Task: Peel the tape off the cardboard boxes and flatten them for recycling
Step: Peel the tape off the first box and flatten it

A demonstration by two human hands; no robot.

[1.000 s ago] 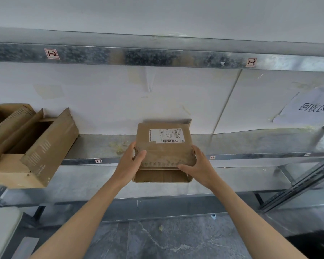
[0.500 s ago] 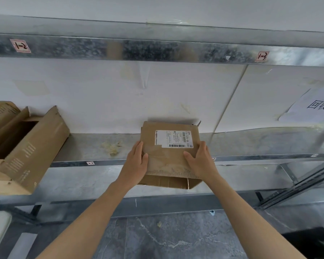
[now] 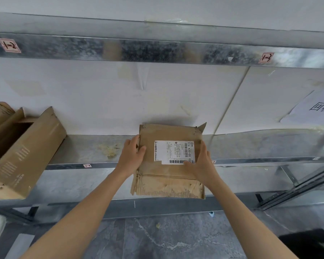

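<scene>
Cardboard box: one, brown, worn and pressed flat. Its torn corrugated edge faces the person, and a small flap corner sticks up at the far right.
Position: it lies on the metal shelf, with its far edge close to the white wall and its near part overhanging the shelf's front lip.
Shipping label: white, with printed text and a barcode, stuck on the box's top face toward the right side.
Left grip: a bare hand at the box's left edge. The fingers lie fairly straight alongside the edge and the thumb rests on the top face, so the hand is spread and not curled round anything.
Right grip: a bare hand at the box's right edge. The fingers point up along the edge and the thumb lies across the lower corner of the label, so this hand too is spread and pressing rather than clenched.
Other boxes: brown, open and not flattened, on the same shelf at the far left, well apart from the flat one.
Scraps: pale crumpled bits on the shelf, near the left grip.
Upper rail: galvanised metal above the wall panel, carrying two small tags, "1-2" at left and "1-3" at right.
Paper sheet: white with large printed characters, on the wall at the right, partly cut off by the frame.
Floor: grey and stone-patterned, below the shelf.
</scene>
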